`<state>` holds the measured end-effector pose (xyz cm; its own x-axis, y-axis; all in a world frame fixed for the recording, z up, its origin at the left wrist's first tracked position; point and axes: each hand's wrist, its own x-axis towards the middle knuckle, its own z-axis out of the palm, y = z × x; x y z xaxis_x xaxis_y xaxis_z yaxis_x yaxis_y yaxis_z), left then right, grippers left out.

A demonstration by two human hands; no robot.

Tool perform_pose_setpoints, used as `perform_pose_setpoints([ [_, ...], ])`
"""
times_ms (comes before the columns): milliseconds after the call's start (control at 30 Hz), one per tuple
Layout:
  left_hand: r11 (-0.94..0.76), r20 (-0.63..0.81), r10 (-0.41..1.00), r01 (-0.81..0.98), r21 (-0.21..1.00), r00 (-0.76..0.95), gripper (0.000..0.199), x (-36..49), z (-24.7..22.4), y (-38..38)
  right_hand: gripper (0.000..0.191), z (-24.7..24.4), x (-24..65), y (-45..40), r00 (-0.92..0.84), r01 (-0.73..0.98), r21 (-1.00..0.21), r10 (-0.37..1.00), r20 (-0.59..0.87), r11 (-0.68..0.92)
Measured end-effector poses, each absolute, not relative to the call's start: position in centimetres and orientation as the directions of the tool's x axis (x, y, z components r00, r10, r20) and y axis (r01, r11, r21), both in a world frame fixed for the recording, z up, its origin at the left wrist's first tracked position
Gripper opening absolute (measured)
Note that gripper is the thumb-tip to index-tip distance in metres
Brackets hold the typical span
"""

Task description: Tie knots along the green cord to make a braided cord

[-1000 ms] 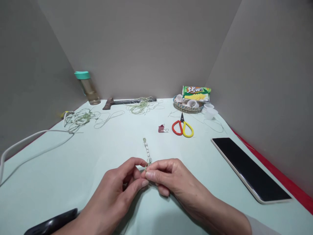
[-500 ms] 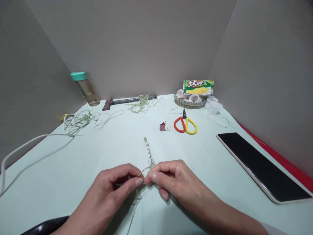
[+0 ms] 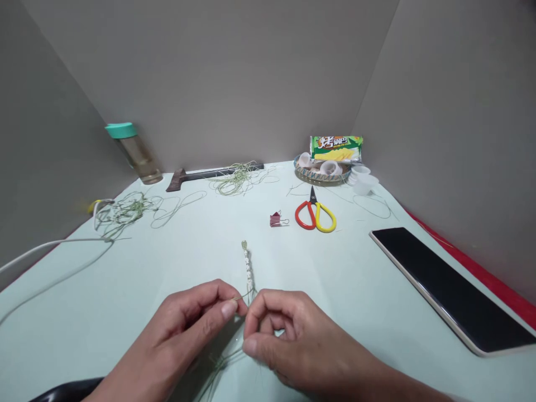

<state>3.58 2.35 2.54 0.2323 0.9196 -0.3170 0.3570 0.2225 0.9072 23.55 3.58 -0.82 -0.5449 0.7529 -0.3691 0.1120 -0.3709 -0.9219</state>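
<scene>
Fingertips (image 3: 228, 310) of the left hand (image 3: 182, 329) are pinched together on a green cord (image 3: 240, 297), which is led from a knotted beaded strand (image 3: 248, 271) lying on the pale green tabletop (image 3: 335, 279) just beyond the hands. Fingers (image 3: 266, 298) of the right hand (image 3: 305, 346) are loosely curled; whether anything is gripped by them cannot be told.

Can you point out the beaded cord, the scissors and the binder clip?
beaded cord (image 3: 248, 270), head view, on the beads
scissors (image 3: 296, 216), head view, on the red handle
binder clip (image 3: 274, 220), head view, on its body
</scene>
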Motion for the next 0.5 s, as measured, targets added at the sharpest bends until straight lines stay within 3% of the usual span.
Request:
perform_pose_setpoints([
  [233,0.044,-0.136,0.967,0.381,0.924,0.217,0.038,4.2,1.8,1.6,0.006,0.2,23.4,3.7,-0.563,0.152,-0.934,0.749,-0.35,-0.322],
  [500,-0.198,-0.082,0.882,0.523,0.829,0.464,0.034,3.5,1.2,1.9,0.009,0.4,23.5,3.7,-0.616,0.052,-0.915,0.709,-0.345,-0.4],
])
